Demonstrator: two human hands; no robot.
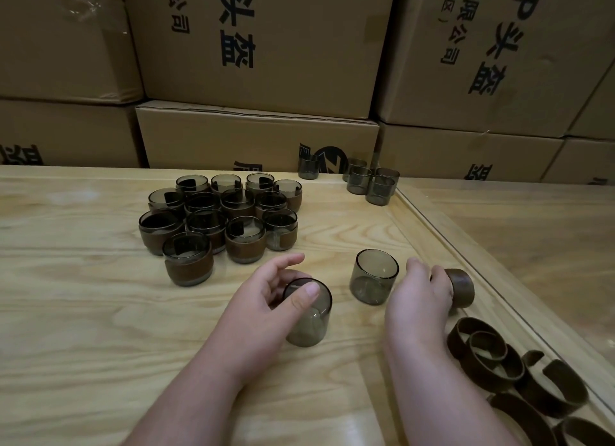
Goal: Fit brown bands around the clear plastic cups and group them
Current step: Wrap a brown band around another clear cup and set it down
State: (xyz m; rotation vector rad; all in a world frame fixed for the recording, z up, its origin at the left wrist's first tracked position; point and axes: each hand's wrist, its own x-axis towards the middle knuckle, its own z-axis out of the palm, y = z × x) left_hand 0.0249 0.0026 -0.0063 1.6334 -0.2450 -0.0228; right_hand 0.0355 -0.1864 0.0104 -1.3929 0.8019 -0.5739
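My left hand [266, 294] grips a bare smoky clear cup [309, 322] standing on the wooden table [83, 312], thumb on its rim. My right hand [417, 295] holds a brown band [462, 287] at the table's right side. A second bare cup [374, 276] stands between my two hands. A cluster of several cups fitted with brown bands [219, 219] is grouped at the middle left of the table. Several loose brown bands [519, 375] lie in a pile at the lower right.
Several bare cups [369, 181] stand at the table's far right corner, one more [308, 166] beside them. Stacked cardboard boxes [259, 62] wall off the back. A second wooden surface [532, 232] adjoins on the right past a raised edge.
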